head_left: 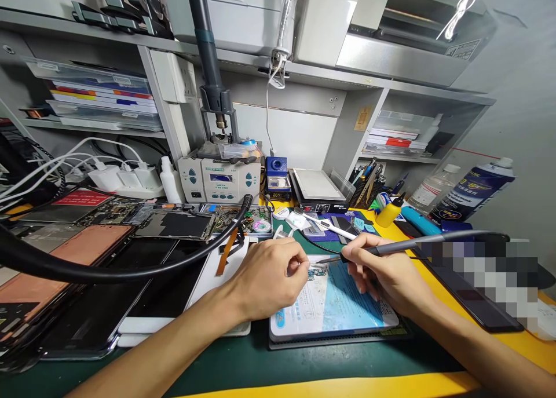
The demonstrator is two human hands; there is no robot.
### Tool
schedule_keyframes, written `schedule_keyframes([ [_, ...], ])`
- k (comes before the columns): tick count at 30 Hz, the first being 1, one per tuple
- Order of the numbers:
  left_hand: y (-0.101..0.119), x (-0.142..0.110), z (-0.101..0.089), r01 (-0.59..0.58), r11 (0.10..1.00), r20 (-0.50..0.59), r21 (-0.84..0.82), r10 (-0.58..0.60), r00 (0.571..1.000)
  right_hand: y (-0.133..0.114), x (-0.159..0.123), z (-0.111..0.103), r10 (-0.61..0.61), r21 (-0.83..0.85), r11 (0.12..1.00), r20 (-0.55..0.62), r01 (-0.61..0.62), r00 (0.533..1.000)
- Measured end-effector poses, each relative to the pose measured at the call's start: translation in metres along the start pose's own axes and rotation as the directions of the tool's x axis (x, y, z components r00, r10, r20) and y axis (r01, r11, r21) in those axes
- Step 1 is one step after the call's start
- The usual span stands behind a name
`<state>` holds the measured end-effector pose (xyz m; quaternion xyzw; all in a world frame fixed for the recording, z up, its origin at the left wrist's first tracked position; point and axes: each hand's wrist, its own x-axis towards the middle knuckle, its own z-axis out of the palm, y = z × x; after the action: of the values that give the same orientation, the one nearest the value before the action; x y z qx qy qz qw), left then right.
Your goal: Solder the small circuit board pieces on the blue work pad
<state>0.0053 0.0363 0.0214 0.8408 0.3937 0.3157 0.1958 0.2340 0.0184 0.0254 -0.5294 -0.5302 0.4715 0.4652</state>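
Blue board (318,273) beside left hand (271,277); right hand (384,270) grips iron (406,243)

Left hand (275,276) curled, fingers pinched; right hand (377,265) in pen-like grip; forearms (174,343) angled inward.

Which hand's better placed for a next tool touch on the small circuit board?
Right, I'd judge: the right hand holds the pen-like tool, its tip close to the small circuit board. The left hand is beside the board, fingertips together; what it grips, if anything, is unclear.
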Motion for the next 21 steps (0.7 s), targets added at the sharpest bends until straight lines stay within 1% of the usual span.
schedule_keyframes([
  [9,0.0026,0.0009,-0.0015,-0.004,1.000,0.000,0.004,0.004,1.000,0.0017,-0.0006,-0.0014,0.005,-0.003,1.000,0.007,-0.005,1.000],
  [21,0.0009,0.0009,-0.0007,-0.023,1.000,0.004,0.006,0.023,1.000,0.0012,-0.0006,-0.0014,0.009,0.013,1.000,0.007,-0.009,1.000],
])
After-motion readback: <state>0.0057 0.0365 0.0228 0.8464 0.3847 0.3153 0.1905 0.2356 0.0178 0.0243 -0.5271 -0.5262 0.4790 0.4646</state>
